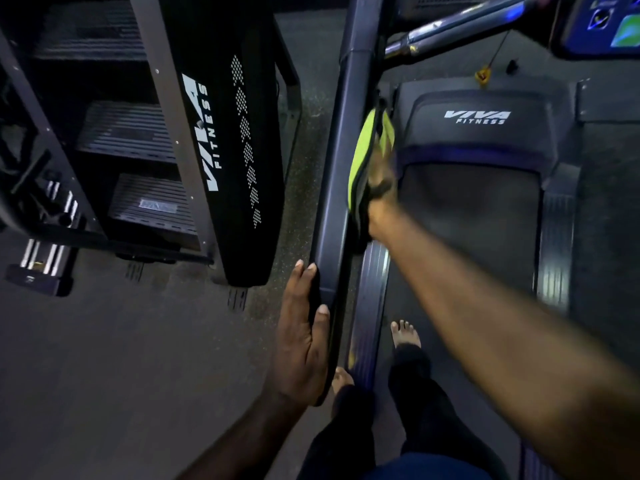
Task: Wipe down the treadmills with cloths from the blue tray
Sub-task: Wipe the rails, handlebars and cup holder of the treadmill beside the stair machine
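Step in hand: wiping the treadmill's left side rail (341, 188); the right hand (381, 183) gripped the yellow-green cloth (360, 157) and pressed it to the rail's inner face, about halfway along, though blur hid the finger detail; the left hand (304, 341) lay flat on the rail's near end, fingers straight, holding nothing; the blue tray was not in view. The next move probably called for a stroke along the rail toward either end, the left hand lifting clear first. The person stood barefoot at the belt's (467, 220) near left edge; a stair machine (225, 133) stood just beside the rail's outer side, leaving little room there; the console (595, 26) and handlebar (460, 26) crowded the far end.
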